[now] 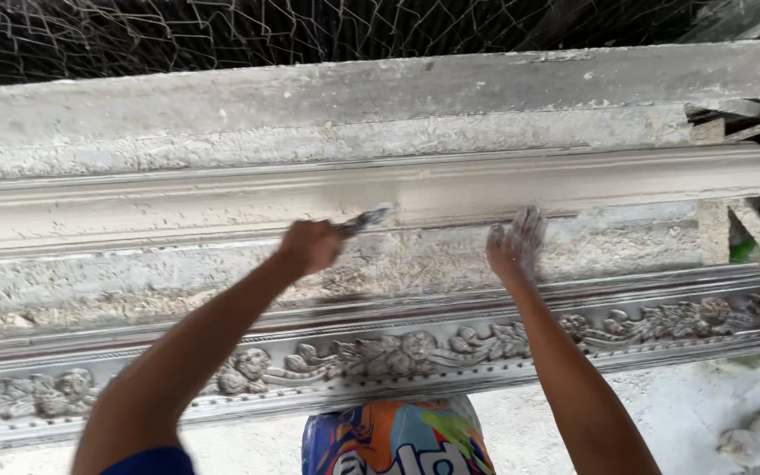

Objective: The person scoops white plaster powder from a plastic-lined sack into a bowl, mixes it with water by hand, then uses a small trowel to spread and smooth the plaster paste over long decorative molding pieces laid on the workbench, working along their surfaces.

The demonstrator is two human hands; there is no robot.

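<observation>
One view only, from the person's head, looking forward and slightly down along both outstretched arms. It sits close to the long white plaster cornice moulding (485, 189), which runs right across the frame, with dark wire mesh (222, 31) along the top edge.

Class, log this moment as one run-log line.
left hand: grips small plaster-caked brush on long grey plaster moulding | right hand: flat on it | below: floral-relief cornice mould

Soft, even daylight falls from above; the wire mesh (222, 31) at top sits dark. Motion blurs the right hand (515, 244); faint shadows trail both forearms.
</observation>
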